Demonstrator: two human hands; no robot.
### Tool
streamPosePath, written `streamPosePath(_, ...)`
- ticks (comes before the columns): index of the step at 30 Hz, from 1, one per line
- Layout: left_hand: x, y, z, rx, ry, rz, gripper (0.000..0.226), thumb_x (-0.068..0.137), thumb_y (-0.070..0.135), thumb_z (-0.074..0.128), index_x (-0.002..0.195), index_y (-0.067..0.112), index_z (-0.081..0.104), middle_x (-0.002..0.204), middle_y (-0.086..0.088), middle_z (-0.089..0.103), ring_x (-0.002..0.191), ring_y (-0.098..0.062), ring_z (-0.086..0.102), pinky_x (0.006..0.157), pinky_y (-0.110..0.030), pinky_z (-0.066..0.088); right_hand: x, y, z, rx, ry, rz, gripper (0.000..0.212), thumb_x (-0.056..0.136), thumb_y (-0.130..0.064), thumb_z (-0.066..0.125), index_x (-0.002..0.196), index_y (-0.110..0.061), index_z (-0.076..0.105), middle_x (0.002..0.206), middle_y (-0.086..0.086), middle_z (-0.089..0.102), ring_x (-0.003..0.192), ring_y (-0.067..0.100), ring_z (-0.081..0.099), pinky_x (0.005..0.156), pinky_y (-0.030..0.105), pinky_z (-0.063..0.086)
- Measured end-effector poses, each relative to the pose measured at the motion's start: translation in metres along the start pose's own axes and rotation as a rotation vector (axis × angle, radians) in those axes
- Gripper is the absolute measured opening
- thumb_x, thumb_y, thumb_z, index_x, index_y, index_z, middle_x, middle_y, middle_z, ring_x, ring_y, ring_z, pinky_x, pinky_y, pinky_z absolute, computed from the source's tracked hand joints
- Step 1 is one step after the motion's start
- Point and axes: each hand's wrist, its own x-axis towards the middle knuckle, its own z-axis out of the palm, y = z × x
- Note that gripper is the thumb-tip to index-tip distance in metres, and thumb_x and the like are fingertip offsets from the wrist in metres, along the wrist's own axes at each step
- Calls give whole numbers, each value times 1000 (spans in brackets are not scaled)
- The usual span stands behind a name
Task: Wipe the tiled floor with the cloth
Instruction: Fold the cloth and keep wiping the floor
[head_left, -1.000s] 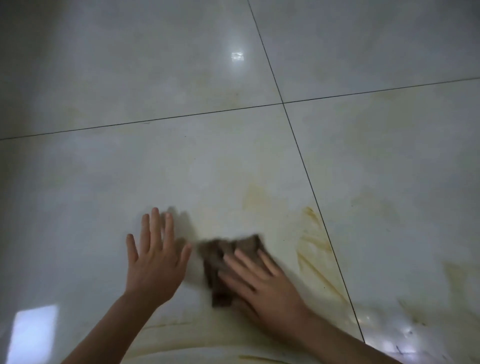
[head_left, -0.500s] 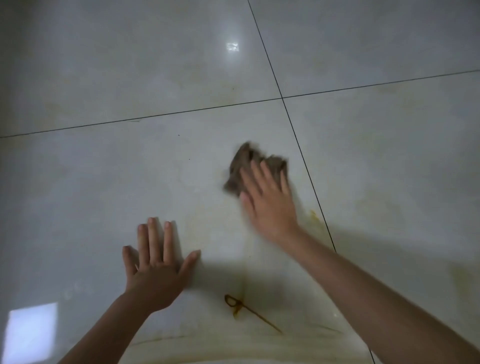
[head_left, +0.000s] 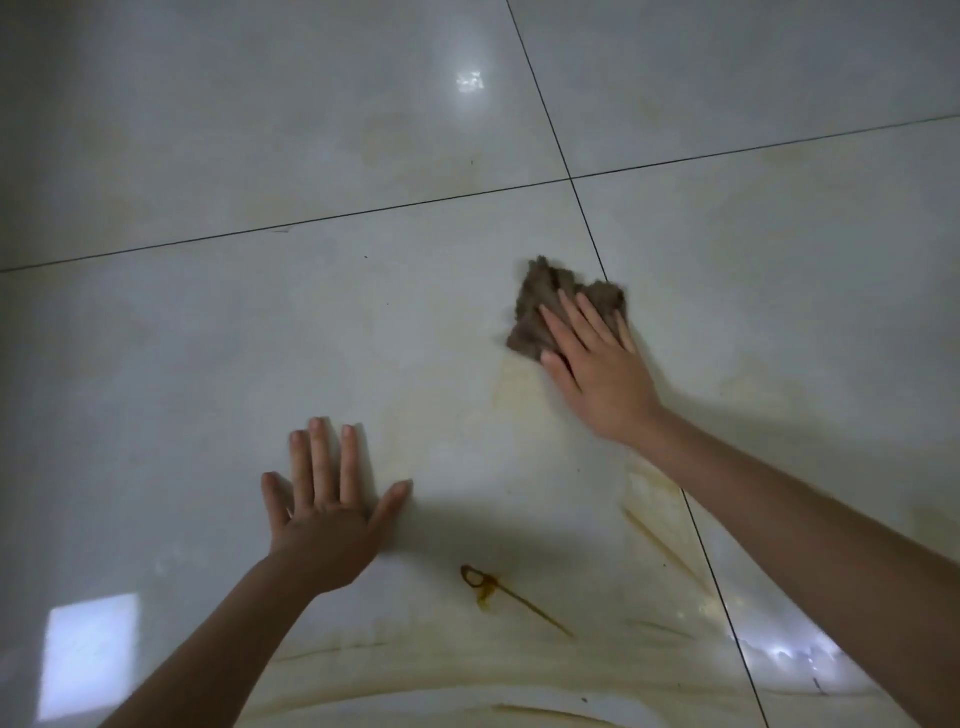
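Brown cloth (head_left: 545, 306) lies bunched on the pale glossy floor (head_left: 234, 353), on the near-left tile, w/ its right edge reaching the dark grout line (head_left: 592, 234) that runs away from the person. It's a crumpled wad, so no clean long axis. The ragged top corner points away from the person, approx toward the crossing of the grout lines, & the lower corner sticks out to the left of the fingers. Right hand (head_left: 597, 369) lies flat on the cloth's near-right part, fingers straight & close together, pressing down w/o curling round it. Most of the cloth shows beyond & left of the fingertips. Left hand (head_left: 332, 514) is well apart from the cloth, nearer the person & to the left, palm down on bare tile, fingers spread & straight, holding nothing. A yellow-brown stain (head_left: 483, 584) w/ a thin streak sits btwn the two forearms, & fainter yellowish smears show near the bottom edge.
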Motion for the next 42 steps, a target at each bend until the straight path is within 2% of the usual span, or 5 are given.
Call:
streamPosePath(10, 4, -4, 15, 34, 152, -21, 90, 69, 80, -23, 138, 23, -35, 139, -3, -45, 145, -26, -23, 117, -51, -3, -143, -6, 2, 2, -99, -387, 55, 100, -50, 37, 147, -24, 40, 157, 2, 30, 145, 23, 27, 115, 49, 26)
streamPosePath(22, 9, -6, 18, -34, 130, 40, 113, 56, 89, -25, 148, 23, -25, 138, 4, -49, 132, -21, -45, 110, -53, -22, -104, 3, 3, 21, 70, 131, 54, 102, -38, 28, 149, -13, 36, 158, 11, 26, 147, 29, 21, 118, 53, 17)
streamPosePath(27, -5, -2, 18, 59, 328, 109, 106, 79, 77, -12, 151, 5, 16, 156, -26, 10, 144, -45, 13, 109, -65, 19, -224, -8, 10, 75, -18, 6, 53, 101, -43, 29, 147, -18, 39, 157, 6, 29, 146, 27, 26, 113, 56, 25)
streamPosePath(35, 4, -28, 5, -73, 557, 197, 72, 89, 57, 26, 136, 7, 46, 142, -14, 45, 130, -35, 39, 100, -52, 35, -31, -6, 2, -43, 5, 220, 66, 95, -56, 28, 151, -21, 32, 160, 9, 19, 147, 31, 17, 116, 59, 8)
streamPosePath(42, 28, -97, 2, -107, 602, 32, 84, 90, 63, 12, 154, 9, 11, 162, -10, 3, 149, -23, 2, 120, -47, 8, 31, -140, 29, -1, 88, 196, 66, 98, -52, 23, 152, -15, 28, 159, 13, 20, 148, 31, 14, 117, 59, 3)
